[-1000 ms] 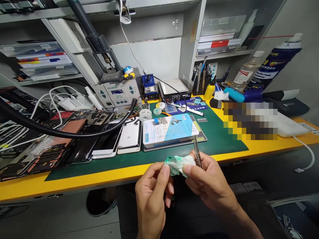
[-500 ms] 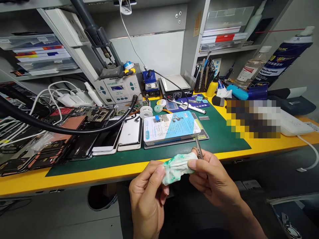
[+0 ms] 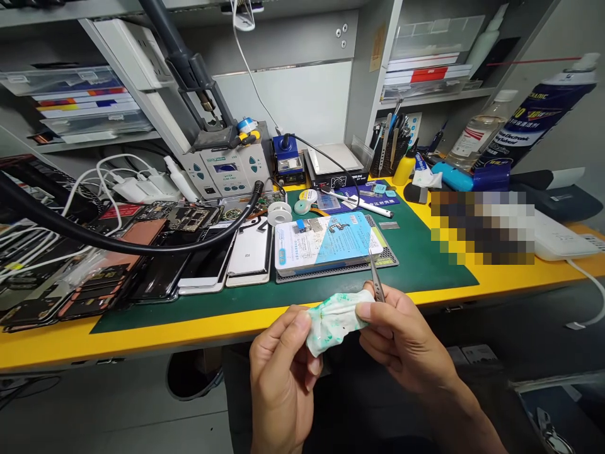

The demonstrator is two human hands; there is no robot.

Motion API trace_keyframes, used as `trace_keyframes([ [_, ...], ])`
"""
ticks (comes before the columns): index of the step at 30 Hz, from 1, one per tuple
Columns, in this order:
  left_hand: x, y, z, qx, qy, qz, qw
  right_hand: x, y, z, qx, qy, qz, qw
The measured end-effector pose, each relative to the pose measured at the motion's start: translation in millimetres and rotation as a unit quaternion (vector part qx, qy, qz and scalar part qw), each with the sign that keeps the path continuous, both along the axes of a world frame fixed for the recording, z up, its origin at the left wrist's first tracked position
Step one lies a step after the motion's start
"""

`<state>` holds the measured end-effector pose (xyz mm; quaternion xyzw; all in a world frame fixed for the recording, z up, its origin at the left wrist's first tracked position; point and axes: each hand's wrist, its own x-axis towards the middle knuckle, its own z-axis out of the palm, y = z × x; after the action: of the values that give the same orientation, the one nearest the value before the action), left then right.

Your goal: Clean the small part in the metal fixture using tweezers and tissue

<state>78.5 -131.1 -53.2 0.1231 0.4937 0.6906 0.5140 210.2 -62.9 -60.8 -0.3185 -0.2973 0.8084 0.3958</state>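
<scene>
The green-stained wipe (image 3: pixel 338 321), held up by the near edge of the desk (image 3: pixel 198 341), looks light, limp and perhaps easily torn; its ends seem the best hold. The left hand (image 3: pixel 282 369) pinches one, the right hand (image 3: pixel 407 334) the other, plus tweezers (image 3: pixel 377 287).

Showing a bare left hand (image 3: pixel 281 369) and a bare right hand (image 3: pixel 409 331), both with slim, fairly long fingers. Displaying short nails on the thumbs (image 3: pixel 289 347), and faint skin creases around the base of the right one. Narrowing at the wrists, then, on the right side, broadening into a bare forearm (image 3: pixel 466 403) running out of view at the lower edge. Wearing dark, nearly black clothing (image 3: pixel 354 403) over the lap, appearing plain, blending into deep shadow between the arms and leaving its exact cut hard to tell
</scene>
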Motion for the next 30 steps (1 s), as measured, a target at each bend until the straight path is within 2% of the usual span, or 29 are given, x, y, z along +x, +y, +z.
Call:
trace_keyframes([
  [7, 1.7, -0.6, -1.0, 0.007, 0.013, 0.02, 1.0, 2.5, 0.6, 1.8, 0.011, -0.013, -0.003, 1.0],
  [15, 0.3, -1.3, -7.4, 0.016, 0.001, 0.006, 1.0, 6.3, 2.3, -1.7, 0.002, -0.006, 0.006, 1.0],
  [23, -5.9, -1.5, -13.7, 0.026, -0.026, -0.048, 0.998, 7.2, 3.3, -1.2, -0.006, 0.019, 0.026, 0.999],
  [30, -7.2, -1.5, -9.0, 0.036, -0.022, -0.067, 0.997, 5.9, 4.3, 0.5, 0.014, -0.034, 0.008, 0.999],
])
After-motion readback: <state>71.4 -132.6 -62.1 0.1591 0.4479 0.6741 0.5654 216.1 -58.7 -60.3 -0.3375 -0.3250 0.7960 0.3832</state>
